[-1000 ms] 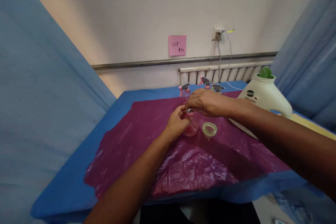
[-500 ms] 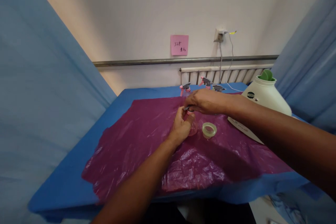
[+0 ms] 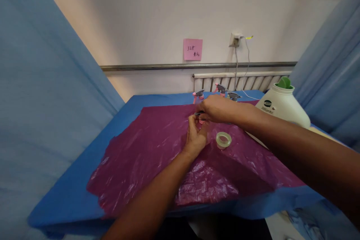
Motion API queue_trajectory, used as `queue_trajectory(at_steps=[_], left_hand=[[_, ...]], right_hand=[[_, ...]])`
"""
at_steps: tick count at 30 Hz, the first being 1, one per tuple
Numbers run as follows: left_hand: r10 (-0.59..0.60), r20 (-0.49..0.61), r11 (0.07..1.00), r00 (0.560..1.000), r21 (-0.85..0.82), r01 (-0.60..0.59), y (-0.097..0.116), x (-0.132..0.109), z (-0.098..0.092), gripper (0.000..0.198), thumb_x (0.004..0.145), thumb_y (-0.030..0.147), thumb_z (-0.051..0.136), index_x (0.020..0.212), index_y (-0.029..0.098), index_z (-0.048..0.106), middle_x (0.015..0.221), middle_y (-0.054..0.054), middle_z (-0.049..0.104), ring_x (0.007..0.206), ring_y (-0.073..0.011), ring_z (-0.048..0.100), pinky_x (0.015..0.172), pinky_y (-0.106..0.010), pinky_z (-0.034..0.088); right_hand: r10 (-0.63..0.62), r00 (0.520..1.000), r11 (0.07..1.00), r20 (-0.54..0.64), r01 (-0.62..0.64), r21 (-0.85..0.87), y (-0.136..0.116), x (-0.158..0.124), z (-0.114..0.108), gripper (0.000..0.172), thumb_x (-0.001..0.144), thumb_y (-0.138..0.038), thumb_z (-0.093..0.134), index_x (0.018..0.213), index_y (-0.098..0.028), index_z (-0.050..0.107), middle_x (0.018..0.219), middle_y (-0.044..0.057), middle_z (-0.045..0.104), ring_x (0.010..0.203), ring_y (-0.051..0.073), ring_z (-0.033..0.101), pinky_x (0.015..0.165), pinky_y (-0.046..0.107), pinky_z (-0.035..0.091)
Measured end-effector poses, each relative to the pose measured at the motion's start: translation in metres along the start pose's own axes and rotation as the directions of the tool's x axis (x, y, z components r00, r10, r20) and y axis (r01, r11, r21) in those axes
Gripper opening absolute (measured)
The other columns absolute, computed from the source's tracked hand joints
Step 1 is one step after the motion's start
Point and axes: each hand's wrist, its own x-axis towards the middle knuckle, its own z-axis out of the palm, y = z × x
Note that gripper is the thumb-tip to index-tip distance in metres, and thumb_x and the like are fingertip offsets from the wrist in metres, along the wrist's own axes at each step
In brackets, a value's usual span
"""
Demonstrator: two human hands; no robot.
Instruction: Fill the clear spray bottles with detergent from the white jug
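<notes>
Around the clear body of a spray bottle (image 3: pixel 201 122) my left hand (image 3: pixel 196 137) is closed, and most of the bottle is hidden behind it. My right hand (image 3: pixel 215 108) comes across from the right and grips the dark grey spray head (image 3: pixel 199 113) on top. A pink collar shows between the two hands. Just right of the bottle, a small translucent yellowish cup with a wide rim (image 3: pixel 223 140) rests on the purple plastic sheet (image 3: pixel 146 146).
Behind my right hand stand several grey-and-pink spray bottles (image 3: pixel 199 94). A large cream jug (image 3: pixel 284 107) with a green piece (image 3: pixel 284 82) in its mouth is at the right. Blue cloth (image 3: pixel 70 183) covers the table; blue curtains (image 3: pixel 47 82) hang at both sides.
Both hands stay on the spray bottle, with only small shifts of the fingers and a slight turn of my left hand. The view has moved slightly.
</notes>
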Motion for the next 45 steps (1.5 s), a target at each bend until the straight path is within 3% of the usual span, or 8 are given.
queue_trajectory(at_steps=[7, 13, 20, 26, 33, 39, 45], left_hand=[[0.098, 0.069, 0.994, 0.993, 0.049, -0.101, 0.016, -0.007, -0.003, 0.027, 0.112, 0.046, 0.051, 0.126, 0.027, 0.065, 0.124, -0.008, 0.074, 0.120, -0.0265, 0.068, 0.108, -0.041, 0.050], [0.017, -0.032, 0.995, 0.999, 0.097, -0.014, 0.009, -0.008, 0.001, 0.042, 0.099, 0.052, 0.075, 0.127, 0.028, 0.055, 0.117, -0.005, 0.072, 0.107, -0.0233, 0.070, 0.096, -0.036, 0.054], [0.123, 0.050, 0.989, 0.991, 0.072, -0.126, 0.016, -0.007, -0.001, 0.026, 0.113, 0.047, 0.051, 0.125, 0.027, 0.063, 0.124, -0.009, 0.072, 0.120, -0.0267, 0.067, 0.110, -0.041, 0.048], [0.028, -0.046, 0.998, 0.999, 0.053, -0.026, 0.007, -0.007, 0.005, 0.043, 0.098, 0.050, 0.077, 0.127, 0.027, 0.055, 0.122, -0.007, 0.072, 0.110, -0.0248, 0.069, 0.100, -0.037, 0.052], [0.106, 0.041, 0.992, 0.994, 0.071, -0.108, 0.016, -0.010, -0.001, 0.030, 0.113, 0.049, 0.052, 0.129, 0.026, 0.063, 0.127, -0.009, 0.073, 0.122, -0.0259, 0.068, 0.109, -0.039, 0.048], [0.050, -0.035, 0.994, 0.998, 0.100, -0.046, 0.007, -0.009, 0.002, 0.042, 0.101, 0.051, 0.074, 0.129, 0.027, 0.055, 0.122, -0.007, 0.072, 0.112, -0.0256, 0.069, 0.100, -0.038, 0.052], [0.132, 0.034, 0.983, 0.991, 0.123, -0.135, 0.014, -0.010, -0.001, 0.025, 0.113, 0.047, 0.053, 0.129, 0.029, 0.060, 0.126, -0.008, 0.071, 0.121, -0.0258, 0.067, 0.108, -0.040, 0.048]], right_hand=[[0.064, 0.998, 0.998, -0.026, -0.064, -0.013, -0.005, 0.005, 0.004, 0.028, 0.103, -0.040, 0.067, 0.118, -0.021, 0.081, 0.109, 0.017, 0.083, 0.101, 0.031, 0.078, 0.077, 0.035, 0.050], [0.078, 0.996, 0.997, -0.040, -0.078, -0.011, -0.007, 0.006, 0.008, 0.026, 0.102, -0.035, 0.068, 0.119, -0.020, 0.080, 0.107, 0.017, 0.083, 0.098, 0.031, 0.078, 0.079, 0.037, 0.052], [0.075, 0.995, 0.997, -0.063, -0.075, 0.011, -0.003, 0.004, 0.012, 0.028, 0.104, -0.038, 0.068, 0.121, -0.020, 0.080, 0.111, 0.017, 0.083, 0.101, 0.029, 0.077, 0.080, 0.036, 0.051], [0.085, 0.994, 0.996, -0.067, -0.084, 0.015, -0.005, 0.002, 0.010, 0.028, 0.104, -0.038, 0.067, 0.122, -0.020, 0.080, 0.112, 0.017, 0.083, 0.102, 0.031, 0.078, 0.078, 0.035, 0.050], [0.090, 0.994, 0.996, -0.054, -0.089, 0.028, -0.004, 0.003, 0.011, 0.030, 0.104, -0.040, 0.067, 0.124, -0.022, 0.079, 0.112, 0.016, 0.083, 0.103, 0.030, 0.078, 0.083, 0.036, 0.052], [0.093, 0.995, 0.995, -0.042, -0.091, 0.032, -0.005, 0.003, 0.009, 0.027, 0.103, -0.038, 0.068, 0.120, -0.021, 0.080, 0.109, 0.016, 0.083, 0.100, 0.029, 0.078, 0.082, 0.036, 0.052], [0.084, 0.995, 0.996, -0.050, -0.082, 0.034, -0.005, 0.004, 0.010, 0.028, 0.103, -0.037, 0.068, 0.121, -0.020, 0.080, 0.109, 0.016, 0.084, 0.102, 0.030, 0.078, 0.081, 0.037, 0.053]])
